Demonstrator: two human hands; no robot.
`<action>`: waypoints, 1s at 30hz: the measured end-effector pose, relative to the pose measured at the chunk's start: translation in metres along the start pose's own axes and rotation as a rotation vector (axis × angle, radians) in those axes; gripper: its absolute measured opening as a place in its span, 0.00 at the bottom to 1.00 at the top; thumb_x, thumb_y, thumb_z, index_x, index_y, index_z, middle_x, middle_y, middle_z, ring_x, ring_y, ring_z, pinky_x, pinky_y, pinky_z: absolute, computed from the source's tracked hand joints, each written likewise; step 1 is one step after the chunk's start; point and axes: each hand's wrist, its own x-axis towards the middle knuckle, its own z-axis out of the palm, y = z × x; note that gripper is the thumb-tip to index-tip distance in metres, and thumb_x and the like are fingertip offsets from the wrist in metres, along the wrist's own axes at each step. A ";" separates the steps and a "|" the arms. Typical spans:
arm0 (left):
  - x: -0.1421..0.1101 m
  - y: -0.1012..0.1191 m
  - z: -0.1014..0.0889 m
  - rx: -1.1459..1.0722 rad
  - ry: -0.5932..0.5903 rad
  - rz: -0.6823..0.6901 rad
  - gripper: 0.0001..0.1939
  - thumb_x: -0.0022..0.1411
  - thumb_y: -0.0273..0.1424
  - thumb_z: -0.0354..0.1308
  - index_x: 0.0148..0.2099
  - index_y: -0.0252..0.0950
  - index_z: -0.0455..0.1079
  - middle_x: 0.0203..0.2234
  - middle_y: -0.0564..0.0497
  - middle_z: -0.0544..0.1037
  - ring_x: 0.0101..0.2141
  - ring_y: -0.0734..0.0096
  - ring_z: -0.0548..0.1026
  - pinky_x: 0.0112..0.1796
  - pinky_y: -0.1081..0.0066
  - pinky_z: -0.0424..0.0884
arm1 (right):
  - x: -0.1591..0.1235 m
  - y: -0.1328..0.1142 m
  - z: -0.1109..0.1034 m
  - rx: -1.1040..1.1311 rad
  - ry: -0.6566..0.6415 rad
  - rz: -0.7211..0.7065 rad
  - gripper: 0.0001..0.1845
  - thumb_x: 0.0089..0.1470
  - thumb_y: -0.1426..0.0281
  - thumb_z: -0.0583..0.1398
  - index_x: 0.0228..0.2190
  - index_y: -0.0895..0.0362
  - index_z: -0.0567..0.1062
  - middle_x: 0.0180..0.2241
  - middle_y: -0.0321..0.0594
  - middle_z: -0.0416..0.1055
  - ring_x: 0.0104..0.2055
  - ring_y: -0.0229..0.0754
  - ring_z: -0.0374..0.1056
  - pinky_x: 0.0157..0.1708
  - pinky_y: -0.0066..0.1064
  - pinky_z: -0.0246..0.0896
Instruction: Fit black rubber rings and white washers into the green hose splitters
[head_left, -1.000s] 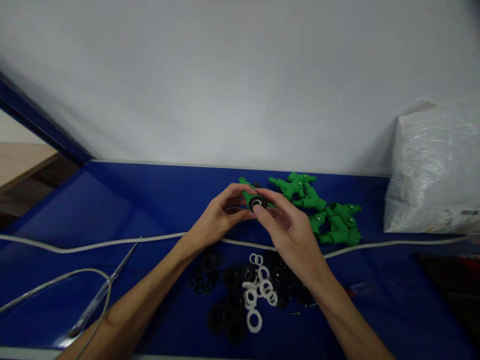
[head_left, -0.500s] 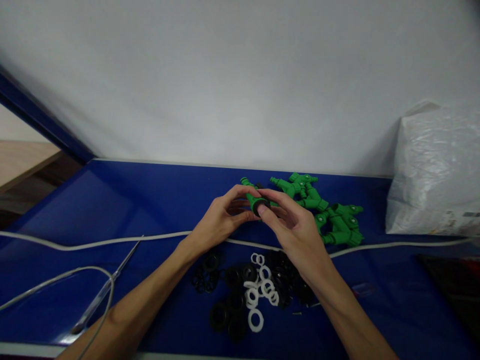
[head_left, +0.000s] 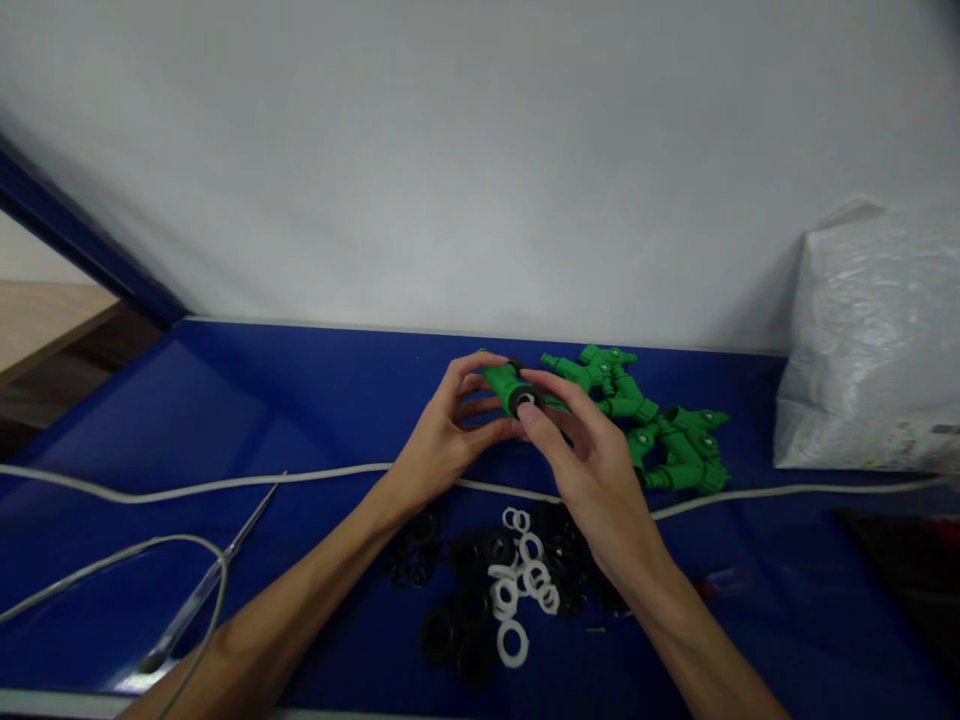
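A green plastic hose fitting [head_left: 501, 384] is held above the blue table between both my hands. My left hand [head_left: 444, 430] grips its body from the left, fingers curled round it. With thumb and index finger, my right hand [head_left: 592, 450] pinches the near end, where a black ring [head_left: 531, 396] rims the opening and something white shows inside. Below my hands lie white plastic rings [head_left: 512, 643] and black rings [head_left: 438, 633]. More green fittings [head_left: 686, 455] are heaped just beyond my right hand.
A white cable [head_left: 187, 488] crosses the table behind my wrists, with another loop at left. A screwdriver with a clear handle [head_left: 187, 605] lies beside my left forearm. At right stands a plastic-wrapped package [head_left: 870, 350]; a white wall [head_left: 480, 180] rises behind.
The fitting has turned in my hands, so its black-ringed end opens more towards me and white shows inside. My right thumb has shifted slightly on its rim.
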 end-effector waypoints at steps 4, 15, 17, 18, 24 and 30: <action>0.000 0.003 -0.003 -0.043 0.039 -0.014 0.31 0.55 0.28 0.69 0.59 0.47 0.63 0.54 0.49 0.71 0.47 0.65 0.76 0.48 0.66 0.75 | 0.001 0.003 0.001 -0.026 -0.005 0.062 0.29 0.54 0.53 0.66 0.56 0.47 0.71 0.55 0.43 0.72 0.48 0.48 0.74 0.46 0.40 0.73; 0.001 0.003 0.005 -0.373 0.108 -0.198 0.14 0.65 0.38 0.62 0.51 0.45 0.66 0.42 0.52 0.75 0.43 0.67 0.76 0.41 0.65 0.78 | 0.002 0.001 0.002 0.129 -0.141 0.043 0.27 0.56 0.58 0.66 0.55 0.47 0.70 0.55 0.42 0.72 0.46 0.43 0.76 0.47 0.38 0.74; 0.001 0.006 0.005 -0.367 0.108 -0.220 0.23 0.64 0.38 0.63 0.59 0.50 0.63 0.44 0.51 0.75 0.44 0.65 0.76 0.39 0.66 0.79 | 0.002 0.000 0.002 0.164 -0.146 0.026 0.27 0.55 0.60 0.67 0.55 0.46 0.71 0.55 0.40 0.73 0.48 0.44 0.75 0.49 0.37 0.73; 0.001 0.007 0.005 -0.361 0.110 -0.233 0.27 0.64 0.38 0.63 0.63 0.52 0.61 0.44 0.50 0.75 0.44 0.65 0.76 0.39 0.66 0.79 | 0.002 0.000 0.002 0.175 -0.138 0.019 0.26 0.55 0.60 0.67 0.54 0.46 0.71 0.55 0.40 0.73 0.48 0.43 0.75 0.49 0.37 0.73; 0.005 0.006 -0.005 -0.359 0.080 -0.213 0.30 0.58 0.33 0.69 0.61 0.47 0.67 0.42 0.52 0.75 0.41 0.70 0.75 0.42 0.68 0.76 | 0.004 -0.001 -0.002 0.155 -0.045 -0.043 0.22 0.57 0.60 0.66 0.53 0.48 0.74 0.55 0.40 0.74 0.46 0.43 0.76 0.50 0.38 0.73; 0.008 -0.002 -0.011 -0.246 0.016 -0.180 0.20 0.52 0.30 0.74 0.47 0.38 0.75 0.39 0.52 0.75 0.39 0.72 0.74 0.41 0.71 0.72 | 0.003 -0.004 -0.007 0.125 -0.032 -0.069 0.22 0.58 0.62 0.66 0.53 0.49 0.76 0.58 0.40 0.73 0.52 0.44 0.73 0.49 0.34 0.73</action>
